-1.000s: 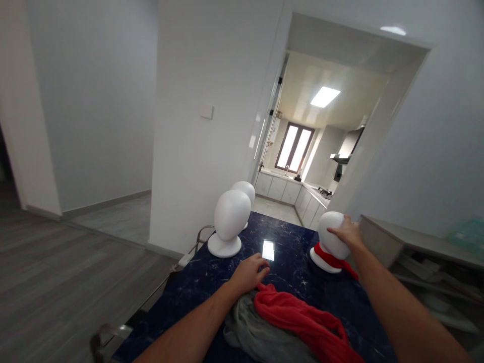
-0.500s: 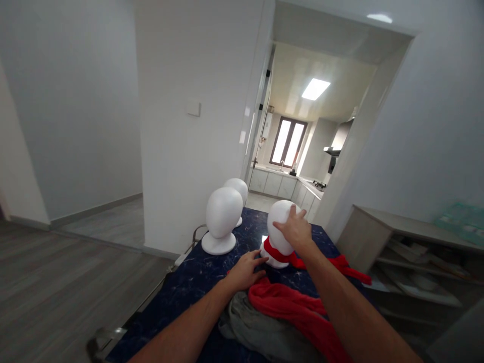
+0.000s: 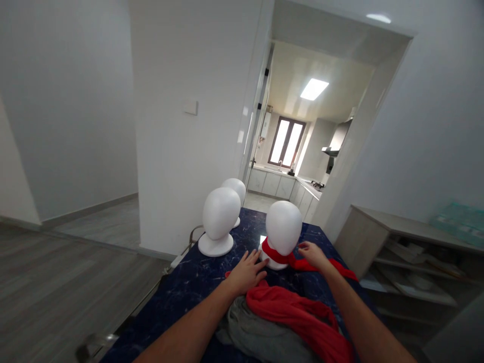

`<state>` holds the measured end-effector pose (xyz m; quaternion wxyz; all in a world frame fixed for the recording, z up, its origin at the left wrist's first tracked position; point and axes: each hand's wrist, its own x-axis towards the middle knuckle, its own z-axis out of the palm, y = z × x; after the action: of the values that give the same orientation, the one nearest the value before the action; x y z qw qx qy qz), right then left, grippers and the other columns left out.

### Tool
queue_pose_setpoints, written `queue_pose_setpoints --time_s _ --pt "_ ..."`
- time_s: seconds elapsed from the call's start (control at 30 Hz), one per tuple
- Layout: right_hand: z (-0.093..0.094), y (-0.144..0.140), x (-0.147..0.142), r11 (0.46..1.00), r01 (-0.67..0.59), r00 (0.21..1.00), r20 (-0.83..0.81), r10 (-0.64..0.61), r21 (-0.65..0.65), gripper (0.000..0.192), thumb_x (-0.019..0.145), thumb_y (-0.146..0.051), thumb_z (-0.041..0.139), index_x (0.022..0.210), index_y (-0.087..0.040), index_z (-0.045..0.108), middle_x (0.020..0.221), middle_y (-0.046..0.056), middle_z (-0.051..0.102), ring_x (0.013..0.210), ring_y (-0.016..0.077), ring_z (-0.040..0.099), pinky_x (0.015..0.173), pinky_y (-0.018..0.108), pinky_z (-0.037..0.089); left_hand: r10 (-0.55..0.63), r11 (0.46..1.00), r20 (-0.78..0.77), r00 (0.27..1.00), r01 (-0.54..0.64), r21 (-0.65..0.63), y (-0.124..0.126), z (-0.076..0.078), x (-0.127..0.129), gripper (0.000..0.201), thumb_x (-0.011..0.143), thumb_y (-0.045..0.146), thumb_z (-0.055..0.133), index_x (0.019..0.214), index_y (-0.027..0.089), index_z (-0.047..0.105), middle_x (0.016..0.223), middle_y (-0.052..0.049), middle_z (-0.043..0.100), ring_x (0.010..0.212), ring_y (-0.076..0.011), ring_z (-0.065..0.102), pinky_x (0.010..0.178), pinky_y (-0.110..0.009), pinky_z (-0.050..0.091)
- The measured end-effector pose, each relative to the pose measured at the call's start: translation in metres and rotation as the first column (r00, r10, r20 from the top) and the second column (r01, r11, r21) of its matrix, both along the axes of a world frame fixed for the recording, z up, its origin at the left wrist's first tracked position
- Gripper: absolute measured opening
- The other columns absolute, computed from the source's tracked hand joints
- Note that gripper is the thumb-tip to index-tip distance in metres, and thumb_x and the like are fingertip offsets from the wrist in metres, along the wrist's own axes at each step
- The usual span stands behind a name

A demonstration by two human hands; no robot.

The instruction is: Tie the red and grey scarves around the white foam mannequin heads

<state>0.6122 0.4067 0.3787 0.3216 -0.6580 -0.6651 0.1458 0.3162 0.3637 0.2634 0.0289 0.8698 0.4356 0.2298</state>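
3 white foam heads stand on the dark table (image 3: pixel 196 282). The nearest head (image 3: pixel 283 228) wears a red scarf (image 3: pixel 282 257). The right hand (image 3: pixel 313 253) pinches that scarf; the left hand (image 3: pixel 247 272), fingers spread, rests at its base. 2 more scarves, 1 red (image 3: pixel 298 315) and 1 grey (image 3: pixel 257 335), lie nearby.

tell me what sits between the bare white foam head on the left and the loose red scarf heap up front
In the head view, the left hand lies flat there on the dark blue marbled table; beyond it, between hand and bare white foam head, the table is bare. The loose red scarf heap starts just behind the hand.

Just one view here, a head cam looking forward and down over the table (image 3: pixel 196 282). It sits close above the forearms, facing a doorway (image 3: pixel 302 151) into the kitchen.
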Motion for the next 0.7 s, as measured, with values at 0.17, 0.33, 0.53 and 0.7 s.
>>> queue_pose_setpoints --time_s 0.17,0.33,0.53,0.7 --pt "-0.050 -0.003 -0.024 0.987 -0.151 0.978 -0.152 0.141 -0.059 0.046 0.065 -0.024 0.083 0.110 -0.018 0.074 0.097 0.009 0.080 0.090 0.0243 0.075 0.078 0.031 0.058 0.001 1.000 -0.043 0.999 -0.001 0.008 0.004 -0.004 0.008 0.056 0.107 0.054 0.048 0.161 0.039 0.042 0.173 -0.009 0.032 0.159 -0.0358 0.030 0.127 -0.061 0.025" --pt "-0.047 -0.006 -0.034 0.977 -0.207 0.949 -0.253 0.189 -0.047 0.042 0.067 -0.025 0.077 0.109 -0.018 0.074 0.093 0.008 0.079 0.081 0.0229 0.071 0.071 0.029 0.055 -0.001 1.000 -0.058 0.998 0.000 -0.008 0.003 -0.005 0.005 0.059 0.107 0.059 0.042 0.163 0.042 0.036 0.173 -0.009 0.030 0.158 -0.0348 0.034 0.127 -0.060 0.025" --pt "-0.034 -0.039 -0.005 0.936 -0.329 0.896 -0.355 0.267 -0.127 0.027 0.075 -0.040 0.067 0.086 -0.016 0.074 0.077 0.005 0.075 0.070 0.0214 0.068 0.067 0.031 0.054 -0.007 0.999 -0.050 0.999 0.005 -0.035 0.003 -0.004 0.005 0.060 0.106 0.057 0.047 0.163 0.041 0.037 0.172 -0.010 0.033 0.157 -0.0352 0.034 0.126 -0.063 0.024" --pt "-0.030 -0.096 0.025 0.941 -0.332 0.928 -0.201 0.314 -0.064 0.030 0.079 -0.044 0.067 0.091 -0.018 0.078 0.112 0.010 0.079 0.104 0.0312 0.072 0.096 0.040 0.055 -0.002 0.999 -0.056 0.998 0.000 -0.033 0.005 -0.007 0.005 0.061 0.104 0.055 0.050 0.163 0.043 0.037 0.173 -0.009 0.033 0.155 -0.0362 0.037 0.126 -0.066 0.023"
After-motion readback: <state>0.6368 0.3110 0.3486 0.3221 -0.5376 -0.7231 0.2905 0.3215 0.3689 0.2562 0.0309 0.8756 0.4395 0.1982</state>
